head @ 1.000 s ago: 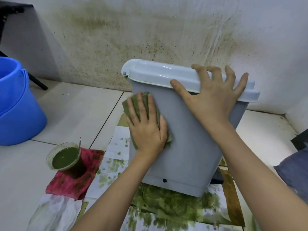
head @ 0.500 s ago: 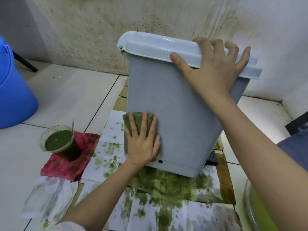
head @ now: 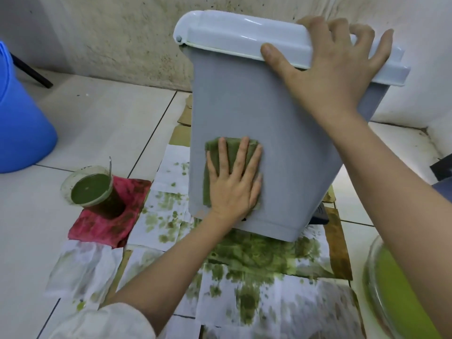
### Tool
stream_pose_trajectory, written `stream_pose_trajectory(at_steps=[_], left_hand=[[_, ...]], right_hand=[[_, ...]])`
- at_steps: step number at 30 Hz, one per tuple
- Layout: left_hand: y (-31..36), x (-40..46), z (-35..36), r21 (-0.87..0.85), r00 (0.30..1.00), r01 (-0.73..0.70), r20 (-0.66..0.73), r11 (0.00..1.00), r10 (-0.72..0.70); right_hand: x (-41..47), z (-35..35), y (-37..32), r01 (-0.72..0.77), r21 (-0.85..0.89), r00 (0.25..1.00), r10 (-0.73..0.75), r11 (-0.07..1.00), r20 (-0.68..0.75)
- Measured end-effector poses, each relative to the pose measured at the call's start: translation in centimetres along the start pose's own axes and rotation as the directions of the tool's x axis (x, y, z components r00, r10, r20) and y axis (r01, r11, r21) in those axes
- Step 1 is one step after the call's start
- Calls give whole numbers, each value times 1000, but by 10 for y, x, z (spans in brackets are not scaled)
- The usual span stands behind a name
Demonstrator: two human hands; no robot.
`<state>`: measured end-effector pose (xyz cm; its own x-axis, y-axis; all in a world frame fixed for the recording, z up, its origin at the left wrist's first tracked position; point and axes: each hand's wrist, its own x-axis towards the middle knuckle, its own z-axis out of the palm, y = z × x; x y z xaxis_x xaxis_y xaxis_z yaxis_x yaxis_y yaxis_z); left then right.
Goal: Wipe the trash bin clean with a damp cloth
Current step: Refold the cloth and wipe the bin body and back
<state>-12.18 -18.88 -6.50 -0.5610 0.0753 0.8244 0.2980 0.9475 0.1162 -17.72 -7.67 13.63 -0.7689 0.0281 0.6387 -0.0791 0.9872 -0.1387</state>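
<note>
So the grey trash bin (head: 256, 113) stands in the middle of the scene, tilted a bit, its base on stained paper sheets (head: 171, 216) spread over the tiled floor (head: 102, 123), close to the far wall (head: 110, 33). Its white lid (head: 244, 35) is down. The left hand (head: 233, 184) lies flat on the near side of the bin, low down, fingers straight and spread, pressing a folded green cloth (head: 231, 152) against the plastic; not gripping it, just pushing with an open palm. The right hand (head: 327, 67) is on the right end of the lid, fingers bent over the top and thumb stretched along the front edge, so it's holding the lid and rim.

Left of the bin, a clear cup of dark green liquid (head: 91, 189) sits on a red rag (head: 107, 221), with something thin and metal sticking out of it. A blue bucket (head: 19, 123) is at the far left. A glass bowl with yellow-green stuff (head: 391, 289) peeks in at the near right, partly behind the right forearm. Green smears cover the paper just near of the bin's base.
</note>
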Motion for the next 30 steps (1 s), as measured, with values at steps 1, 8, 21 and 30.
stream_pose_trajectory(at_steps=[1, 8, 21, 30], left_hand=[[15, -5, 5, -20, 1000, -12, 22, 1000, 13], [-44, -86, 8, 68, 678, -724, 252, 686, 690], [-28, -8, -18, -386, 751, 634, 97, 670, -654], [-13, -33, -9, -417, 476, 816, 93, 400, -874]], right_hand=[[0, 0, 0, 0, 0, 1000, 0, 1000, 4], [-8, -4, 0, 16, 6, 999, -16, 1000, -31], [-2, -1, -1, -6, -2, 1000, 6, 1000, -6], [1, 1, -1, 6, 32, 1000, -7, 999, 10]])
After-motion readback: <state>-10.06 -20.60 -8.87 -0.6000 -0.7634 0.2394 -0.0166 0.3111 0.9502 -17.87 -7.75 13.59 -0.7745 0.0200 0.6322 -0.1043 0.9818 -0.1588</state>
